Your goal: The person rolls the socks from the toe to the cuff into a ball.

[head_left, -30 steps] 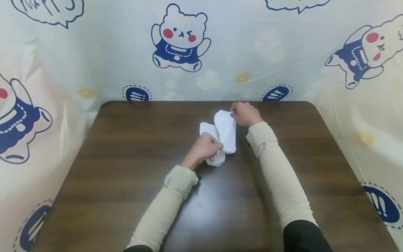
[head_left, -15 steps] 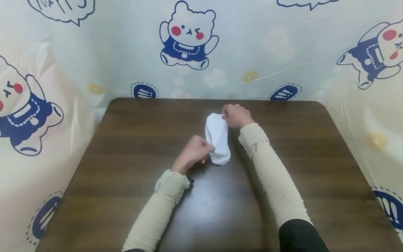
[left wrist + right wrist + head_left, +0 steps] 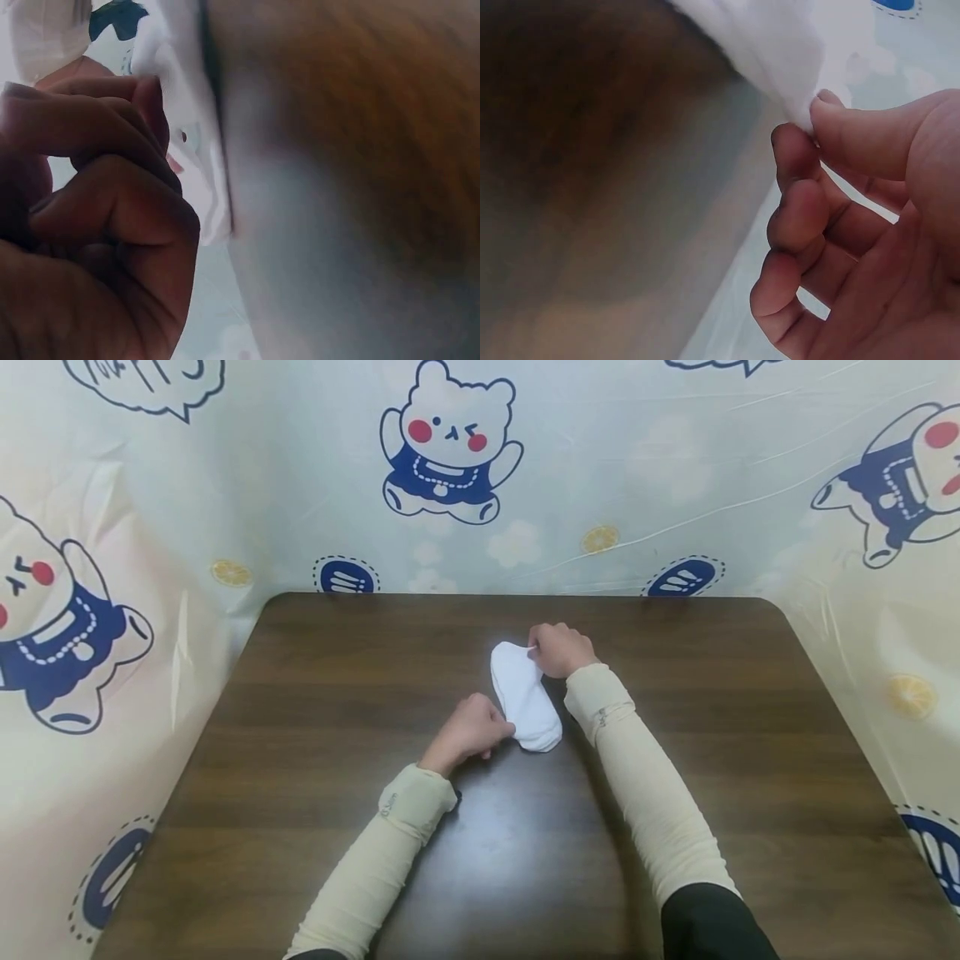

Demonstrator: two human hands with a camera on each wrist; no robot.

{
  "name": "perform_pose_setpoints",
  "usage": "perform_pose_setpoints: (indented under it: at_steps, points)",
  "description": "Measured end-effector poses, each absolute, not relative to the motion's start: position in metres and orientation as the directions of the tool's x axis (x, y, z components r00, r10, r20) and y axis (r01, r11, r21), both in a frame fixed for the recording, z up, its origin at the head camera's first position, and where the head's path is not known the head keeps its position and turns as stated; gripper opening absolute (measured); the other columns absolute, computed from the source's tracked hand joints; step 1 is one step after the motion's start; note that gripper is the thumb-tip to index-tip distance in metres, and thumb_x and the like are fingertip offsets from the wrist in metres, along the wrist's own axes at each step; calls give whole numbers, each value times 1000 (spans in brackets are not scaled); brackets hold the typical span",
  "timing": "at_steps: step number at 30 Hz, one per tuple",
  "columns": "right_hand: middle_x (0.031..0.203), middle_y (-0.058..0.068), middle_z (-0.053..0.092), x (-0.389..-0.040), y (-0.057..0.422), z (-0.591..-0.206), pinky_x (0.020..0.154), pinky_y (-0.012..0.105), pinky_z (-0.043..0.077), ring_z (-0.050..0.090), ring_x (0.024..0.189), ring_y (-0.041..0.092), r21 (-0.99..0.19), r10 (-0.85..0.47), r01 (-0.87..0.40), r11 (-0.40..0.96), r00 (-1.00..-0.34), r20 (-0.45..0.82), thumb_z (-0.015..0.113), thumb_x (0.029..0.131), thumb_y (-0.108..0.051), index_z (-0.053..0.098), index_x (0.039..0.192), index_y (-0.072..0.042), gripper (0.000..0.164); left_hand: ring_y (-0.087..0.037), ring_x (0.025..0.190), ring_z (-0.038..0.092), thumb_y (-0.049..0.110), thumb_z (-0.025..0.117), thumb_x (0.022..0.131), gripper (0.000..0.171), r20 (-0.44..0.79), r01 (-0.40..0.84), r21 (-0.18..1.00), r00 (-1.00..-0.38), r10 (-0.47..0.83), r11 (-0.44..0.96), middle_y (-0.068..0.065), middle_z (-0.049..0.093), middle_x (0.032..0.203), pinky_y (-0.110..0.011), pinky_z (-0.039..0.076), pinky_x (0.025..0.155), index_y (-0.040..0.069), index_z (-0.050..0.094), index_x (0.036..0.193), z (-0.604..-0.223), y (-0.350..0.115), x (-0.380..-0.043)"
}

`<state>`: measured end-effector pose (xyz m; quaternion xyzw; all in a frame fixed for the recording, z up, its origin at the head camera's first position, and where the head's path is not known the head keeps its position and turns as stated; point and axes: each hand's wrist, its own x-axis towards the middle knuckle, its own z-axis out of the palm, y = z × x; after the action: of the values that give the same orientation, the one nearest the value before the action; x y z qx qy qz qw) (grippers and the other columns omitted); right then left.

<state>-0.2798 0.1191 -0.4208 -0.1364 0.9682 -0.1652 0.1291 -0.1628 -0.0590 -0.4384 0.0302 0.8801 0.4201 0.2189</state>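
Two white socks (image 3: 527, 702) lie one on top of the other near the table's far middle, slanting toward the lower right; the under one is almost wholly covered. My right hand (image 3: 561, 650) pinches the far right corner between thumb and forefinger. In the right wrist view, that white sock (image 3: 780, 60) is drawn to a point between the fingertips. At the near left edge, my left hand (image 3: 468, 728) pinches the sock cloth with thumb and forefinger. The left wrist view shows the curled fingers of the left hand (image 3: 112, 195) beside the white sock (image 3: 199, 165), hiding the pinch itself.
A dark brown wooden table (image 3: 315, 760) with rounded far corners lies under both arms. A pale curtain (image 3: 300, 468) printed with bears hangs around its back and sides.
The two socks lay side by side, partly overlapping; the right-hand one has moved left onto the other. Since then the stack's near end has swung right, and both hands have come slightly nearer.
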Motion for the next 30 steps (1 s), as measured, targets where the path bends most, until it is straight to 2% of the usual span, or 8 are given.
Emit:
perform_pose_setpoints:
  at_steps: [8,11,14,16,21,25,28,30]
  points:
    - [99,8,67,-278,126,-429,74,47,51,63,84,27,-354,-299,-223,908,-938,-175,62,99,-28,65,112,-10,21,-16,38,53,20,71,92,44,-349,-49,672,-901,258,739,-1,52,43,-26,40,45,6,61,52,-434,-56,-163]
    - [97,8,67,-277,131,-420,72,46,51,63,81,27,-337,-320,-260,905,-938,-133,64,98,-31,64,112,-10,25,-16,45,56,24,73,92,36,-261,42,622,-930,258,782,-1,57,48,-29,44,51,6,68,60,-425,-57,-165]
    - [94,7,66,-275,137,-407,70,43,51,62,79,25,-313,-386,-340,887,-918,-94,66,97,-31,65,110,-11,24,-16,57,58,25,75,90,21,-142,164,562,-947,289,811,2,60,59,-33,47,58,9,71,77,-414,-55,-168]
    - [93,5,66,-270,143,-398,71,41,52,61,79,23,-298,-450,-410,862,-890,-77,67,96,-29,67,108,-11,21,-16,64,58,26,76,89,15,-91,261,517,-930,356,815,3,61,66,-35,48,61,12,71,89,-408,-51,-170]
    - [97,0,69,-243,163,-385,80,40,53,62,86,19,-261,-652,-616,743,-753,-82,74,92,-21,74,108,-14,18,-17,67,58,35,79,87,26,-59,459,360,-858,510,813,2,61,79,-38,48,58,14,71,98,-410,-42,-163]
    - [116,2,68,-214,179,-393,93,44,50,58,105,21,-241,-750,-712,660,-646,-145,83,85,-26,73,121,-17,39,-20,64,56,48,83,81,42,-26,508,282,-844,536,814,-1,57,83,-38,47,53,12,70,97,-426,-36,-155]
    - [127,2,63,-199,184,-407,95,43,47,52,111,21,-227,-759,-724,651,-622,-191,87,80,-34,69,130,-18,56,-20,61,54,51,82,80,45,-43,503,267,-846,531,822,-2,54,81,-38,45,50,11,68,93,-434,-29,-155]
    - [128,3,62,-194,185,-416,93,41,47,49,110,21,-222,-762,-729,648,-617,-198,87,79,-36,68,132,-18,59,-20,60,53,46,81,83,39,-73,486,257,-852,518,835,-3,53,81,-38,45,49,11,67,92,-437,-24,-156]
